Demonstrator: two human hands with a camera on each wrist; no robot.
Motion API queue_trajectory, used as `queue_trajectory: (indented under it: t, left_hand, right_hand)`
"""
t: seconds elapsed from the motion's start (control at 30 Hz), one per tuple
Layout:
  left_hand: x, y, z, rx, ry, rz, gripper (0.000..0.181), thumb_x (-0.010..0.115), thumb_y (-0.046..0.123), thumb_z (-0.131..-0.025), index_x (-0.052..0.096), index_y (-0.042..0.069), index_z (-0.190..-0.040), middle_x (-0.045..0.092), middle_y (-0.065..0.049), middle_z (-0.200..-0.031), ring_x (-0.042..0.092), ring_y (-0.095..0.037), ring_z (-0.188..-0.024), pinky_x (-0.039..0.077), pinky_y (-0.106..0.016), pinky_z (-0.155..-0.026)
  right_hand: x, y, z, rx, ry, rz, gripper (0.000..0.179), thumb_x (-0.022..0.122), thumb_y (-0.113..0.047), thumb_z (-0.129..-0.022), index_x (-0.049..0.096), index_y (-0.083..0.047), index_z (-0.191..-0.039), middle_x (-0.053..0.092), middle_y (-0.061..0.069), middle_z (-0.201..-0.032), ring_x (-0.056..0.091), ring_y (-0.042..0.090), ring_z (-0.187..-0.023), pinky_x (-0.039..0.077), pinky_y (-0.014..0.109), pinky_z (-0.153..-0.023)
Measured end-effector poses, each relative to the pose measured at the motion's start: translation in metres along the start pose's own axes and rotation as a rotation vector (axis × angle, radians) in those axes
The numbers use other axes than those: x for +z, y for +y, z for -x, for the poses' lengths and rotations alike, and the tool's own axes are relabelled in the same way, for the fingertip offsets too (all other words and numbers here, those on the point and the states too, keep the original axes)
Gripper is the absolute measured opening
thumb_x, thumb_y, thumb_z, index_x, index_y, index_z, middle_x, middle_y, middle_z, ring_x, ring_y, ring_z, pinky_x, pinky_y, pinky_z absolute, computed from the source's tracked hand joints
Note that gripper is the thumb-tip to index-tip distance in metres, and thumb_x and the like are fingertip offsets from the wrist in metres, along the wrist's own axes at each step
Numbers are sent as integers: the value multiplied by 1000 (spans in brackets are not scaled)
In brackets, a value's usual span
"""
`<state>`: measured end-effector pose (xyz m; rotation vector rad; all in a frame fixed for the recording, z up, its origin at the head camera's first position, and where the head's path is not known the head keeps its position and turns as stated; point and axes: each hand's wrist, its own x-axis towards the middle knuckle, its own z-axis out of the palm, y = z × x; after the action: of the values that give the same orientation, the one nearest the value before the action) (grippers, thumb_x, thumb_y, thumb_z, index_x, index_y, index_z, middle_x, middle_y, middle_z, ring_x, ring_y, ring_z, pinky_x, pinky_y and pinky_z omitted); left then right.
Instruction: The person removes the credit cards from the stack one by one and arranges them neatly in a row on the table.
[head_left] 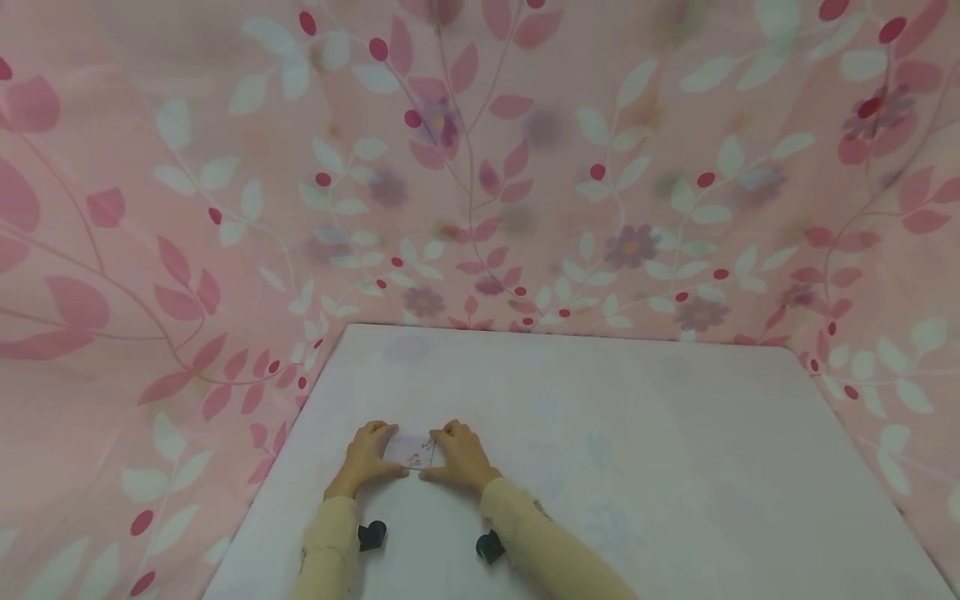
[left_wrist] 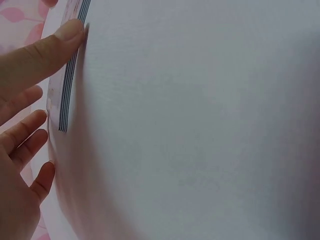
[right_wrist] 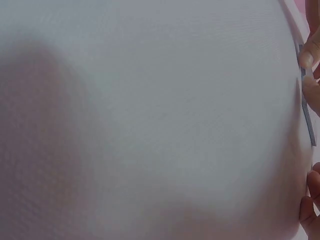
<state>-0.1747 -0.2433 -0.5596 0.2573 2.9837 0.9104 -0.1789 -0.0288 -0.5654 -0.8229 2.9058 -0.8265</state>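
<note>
A small flat stack (head_left: 411,451) of thin rectangular pieces lies on the white tabletop, pale on top with a small floral print. Its near edge shows dark and light layers (left_wrist: 66,95) in the left wrist view. My left hand (head_left: 367,458) holds its left end, thumb on the near edge and fingers around the far corner. At the right end my right hand (head_left: 461,457) holds it the same way. The two thumbs stand close together along the layered edge (right_wrist: 307,117) in the right wrist view. Parts of both hands fall outside the wrist views.
The white table (head_left: 637,467) extends to the right and behind the stack. Pink cloth (head_left: 480,167) with leaves and flowers hangs around its back and sides. Black rounded pieces (head_left: 372,535) sit by both wrists, beside the cream sleeves (head_left: 330,533).
</note>
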Motion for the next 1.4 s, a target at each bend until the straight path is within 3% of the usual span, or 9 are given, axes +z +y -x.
queue_trajectory:
  t: [0.23, 0.53, 0.83, 1.03, 1.17, 1.4]
  left_hand:
    - [1, 0, -2, -20, -29, -40, 76, 89, 23, -56, 59, -1, -121, 50, -20, -121, 45, -41, -113, 39, -64, -89]
    - [0, 2, -2, -31, -34, -39, 70, 89, 20, -56, 61, 1, -119, 50, -18, -118, 45, -39, -112, 39, -62, -89]
    - [1, 4, -2, -34, -5, 5, 63, 88, 17, -56, 65, 5, -114, 49, -16, -117, 43, -38, -111, 39, -60, -86]
    - [3, 4, 1, -37, 12, 38, 62, 88, 15, -57, 65, 5, -113, 50, -18, -118, 43, -40, -111, 36, -63, -89]
    - [4, 3, 2, -18, 30, 74, 61, 88, 14, -57, 64, 4, -113, 49, -21, -118, 43, -42, -111, 35, -64, -91]
    - [7, -1, 5, 15, 61, 109, 61, 86, 14, -60, 64, 5, -116, 49, -23, -121, 42, -45, -113, 33, -67, -93]
  right_hand:
    - [-1, -4, -2, -12, 15, 72, 62, 75, -46, -74, 60, -9, -122, 53, 4, -107, 49, 15, -92, 45, 28, -80]
    - [6, -3, -4, 9, 17, 58, 55, 77, -44, -73, 63, -11, -114, 51, 1, -105, 50, 15, -91, 45, 28, -81]
    - [-1, -11, -10, 161, -56, -73, 56, 81, -36, -70, 58, -10, -113, 51, 5, -109, 52, 22, -95, 46, 36, -85]
    - [-2, -13, -11, 164, -66, -113, 55, 83, -31, -68, 55, -8, -111, 54, 5, -107, 53, 23, -98, 45, 39, -87]
    - [-2, -12, -12, 180, -69, -195, 53, 84, -23, -68, 55, -7, -110, 56, 5, -106, 55, 24, -98, 47, 39, -88]
    - [2, -11, -14, 157, -45, -324, 63, 83, -16, -68, 53, -3, -121, 53, 4, -102, 52, 15, -89, 47, 28, -82]
